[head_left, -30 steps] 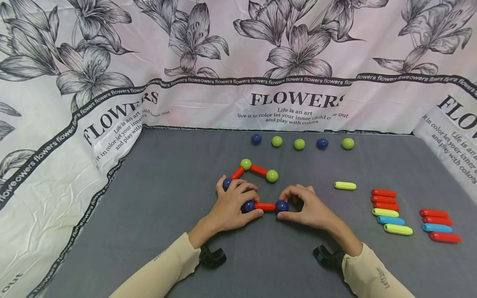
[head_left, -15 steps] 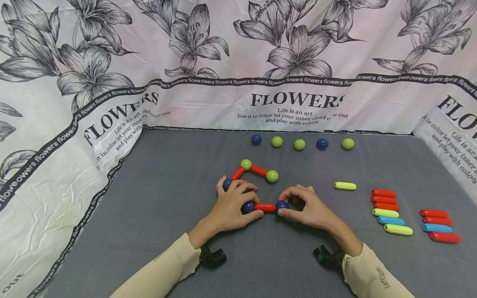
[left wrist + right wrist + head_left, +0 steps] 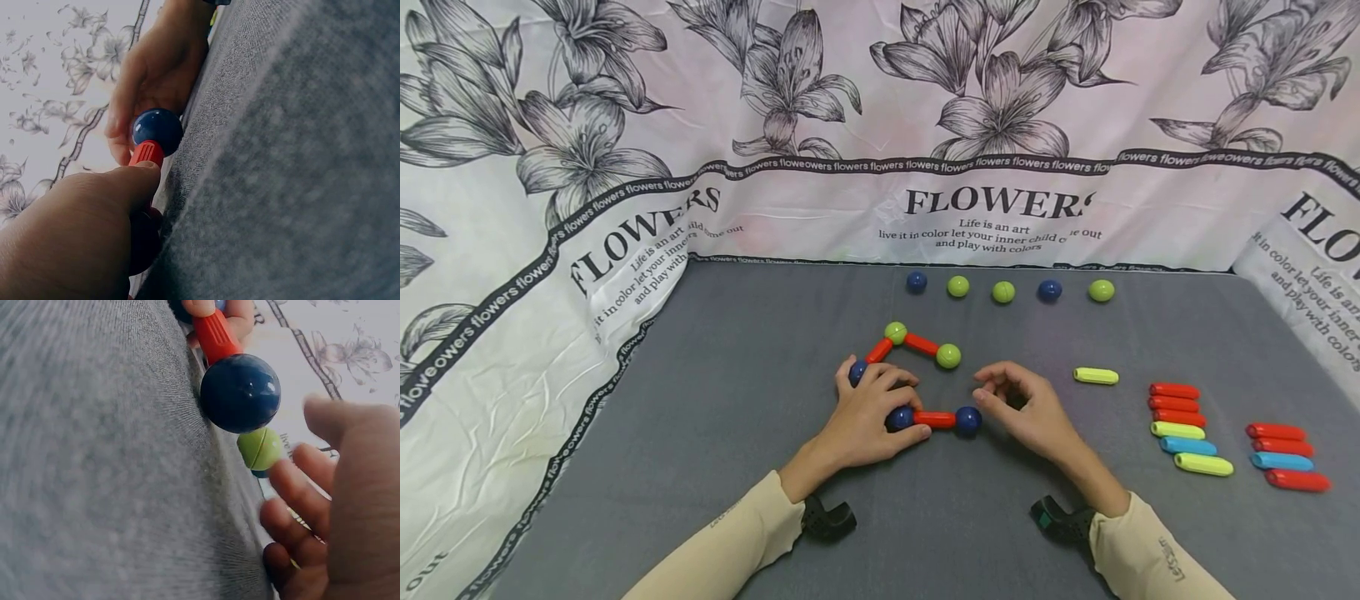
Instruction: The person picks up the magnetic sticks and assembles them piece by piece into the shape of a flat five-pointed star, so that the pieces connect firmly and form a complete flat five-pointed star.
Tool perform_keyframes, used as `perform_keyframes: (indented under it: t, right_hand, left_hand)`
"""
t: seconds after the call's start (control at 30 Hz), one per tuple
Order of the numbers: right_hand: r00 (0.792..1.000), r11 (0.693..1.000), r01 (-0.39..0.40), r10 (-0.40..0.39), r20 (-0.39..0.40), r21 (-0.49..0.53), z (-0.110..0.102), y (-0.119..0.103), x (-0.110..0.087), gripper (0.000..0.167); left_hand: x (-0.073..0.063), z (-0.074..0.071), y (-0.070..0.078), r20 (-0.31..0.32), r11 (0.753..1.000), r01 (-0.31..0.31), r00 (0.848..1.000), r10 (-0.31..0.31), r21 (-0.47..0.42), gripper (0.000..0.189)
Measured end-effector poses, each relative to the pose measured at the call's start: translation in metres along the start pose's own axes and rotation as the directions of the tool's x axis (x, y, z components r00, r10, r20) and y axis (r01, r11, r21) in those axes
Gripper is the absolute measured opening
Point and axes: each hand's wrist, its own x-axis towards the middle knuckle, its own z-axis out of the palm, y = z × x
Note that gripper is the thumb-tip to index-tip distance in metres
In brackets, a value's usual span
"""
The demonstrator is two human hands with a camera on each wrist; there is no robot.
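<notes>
My left hand curls round a blue ball, its thumb at the joint with a red rod. On the rod's other end sits a second blue ball, also plain in the right wrist view. My right hand is just off that ball, fingers loosely bent and holding nothing. Behind the left hand, a blue ball, a red rod, a green ball, another red rod and a green ball form a bent chain. The left hand hides whatever lies beneath it.
Several loose blue and green balls line the back of the grey table. A yellow-green rod lies right of the right hand. Farther right are two groups of red, blue and yellow-green rods. A flower-print cloth hangs behind.
My right hand has let go of the end blue ball and moved slightly up and to the right. My left hand has kept its hold, and the pieces have barely moved.
</notes>
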Motion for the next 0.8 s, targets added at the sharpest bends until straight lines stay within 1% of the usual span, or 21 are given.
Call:
perform_keyframes:
  t: [0.07,0.17,0.2,0.27,0.3,0.37,0.47,0.53,0.6,0.67,0.7,0.77,0.8]
  right_hand:
    - [0.995,1.0,0.029,-0.028,-0.096,0.003,-0.001,0.002,0.001,0.018]
    - [0.968,0.997,0.069,-0.075,-0.238,-0.036,-0.007,0.004,0.004,0.02]
    - [0.959,0.995,0.08,-0.094,-0.268,-0.062,-0.011,0.004,0.005,0.021]
    - [0.947,0.985,0.103,-0.14,-0.289,-0.139,-0.022,0.005,0.008,0.023]
    - [0.945,0.974,0.115,-0.168,-0.282,-0.195,-0.03,0.005,0.009,0.025]
    - [0.945,0.941,0.139,-0.219,-0.243,-0.308,-0.047,0.006,0.011,0.03]
    - [0.947,0.867,0.154,-0.267,-0.18,-0.475,-0.077,0.011,0.011,0.035]
    - [0.955,0.821,0.137,-0.259,-0.148,-0.554,-0.095,0.013,0.009,0.036]
    - [0.97,0.774,0.102,-0.216,-0.109,-0.624,-0.112,0.016,0.006,0.035]
    - [0.99,0.75,0.063,-0.132,-0.056,-0.659,-0.125,0.016,0.002,0.033]
    - [0.996,0.736,0.047,-0.09,-0.029,-0.675,-0.13,0.017,0.0,0.032]
    - [1.0,0.714,0.019,-0.011,0.015,-0.7,-0.137,0.018,-0.003,0.028]
    - [0.999,0.71,0.006,0.022,0.03,-0.704,-0.139,0.019,-0.004,0.025]
  left_hand:
    - [0.0,0.0,0.0,0.0,1.0,-0.001,1.0,0.001,-0.001,0.025]
    - [0.0,0.0,0.001,-0.001,1.0,-0.002,1.0,0.002,-0.008,0.024]
    - [0.0,0.0,0.001,0.0,1.0,-0.002,1.0,0.002,-0.012,0.024]
    - [0.001,0.0,0.001,-0.001,1.0,-0.002,1.0,0.002,-0.016,0.023]
    - [0.001,0.0,0.002,-0.001,1.0,-0.003,1.0,0.003,-0.016,0.023]
    - [0.002,0.001,0.002,-0.004,1.0,-0.007,1.0,0.007,-0.017,0.023]
    - [0.002,0.001,0.002,-0.013,1.0,-0.021,1.0,0.021,-0.015,0.022]
    - [0.003,0.001,0.001,-0.017,1.0,-0.027,0.999,0.027,-0.013,0.022]
    - [0.002,0.001,0.001,-0.018,1.0,-0.027,0.999,0.026,-0.011,0.022]
    - [0.002,0.001,0.0,-0.015,1.0,-0.022,1.0,0.022,-0.011,0.022]
    - [0.001,0.001,0.0,-0.014,1.0,-0.019,1.0,0.019,-0.011,0.022]
    - [0.001,0.0,0.0,-0.009,1.0,-0.014,1.0,0.014,-0.012,0.021]
    - [0.0,0.0,0.0,-0.006,1.0,-0.012,1.0,0.012,-0.011,0.022]
